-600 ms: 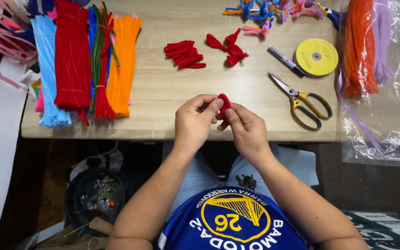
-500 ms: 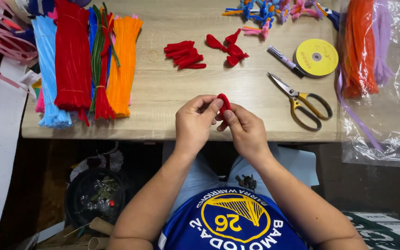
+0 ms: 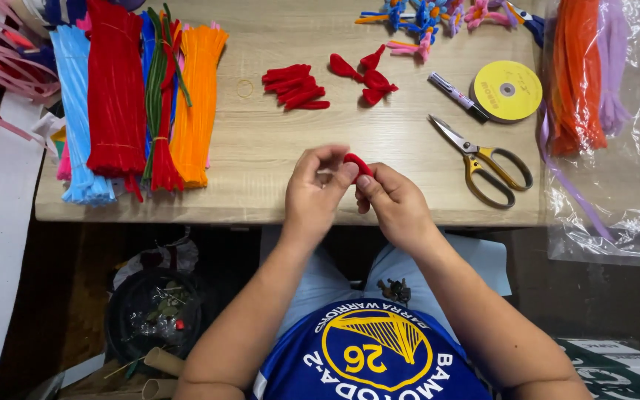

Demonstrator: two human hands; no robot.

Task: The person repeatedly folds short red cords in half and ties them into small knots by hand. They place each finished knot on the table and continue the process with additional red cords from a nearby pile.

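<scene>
Both my hands meet over the front edge of the wooden table (image 3: 261, 148). My left hand (image 3: 320, 189) and my right hand (image 3: 394, 204) pinch a small red pipe cleaner piece (image 3: 357, 164) between thumbs and fingertips; it is bent into a loop, mostly hidden by my fingers. Further back lie a pile of short red pipe cleaner pieces (image 3: 294, 87) and a few finished red petal shapes (image 3: 364, 74).
Bundles of pipe cleaners lie at the left: light blue (image 3: 75, 111), red (image 3: 116, 89), green (image 3: 158, 74), orange (image 3: 198, 96). Scissors (image 3: 483, 163), a yellow ribbon spool (image 3: 507, 90) and a marker (image 3: 457, 96) lie at the right. Plastic bag with orange and purple bundles (image 3: 587, 74) far right.
</scene>
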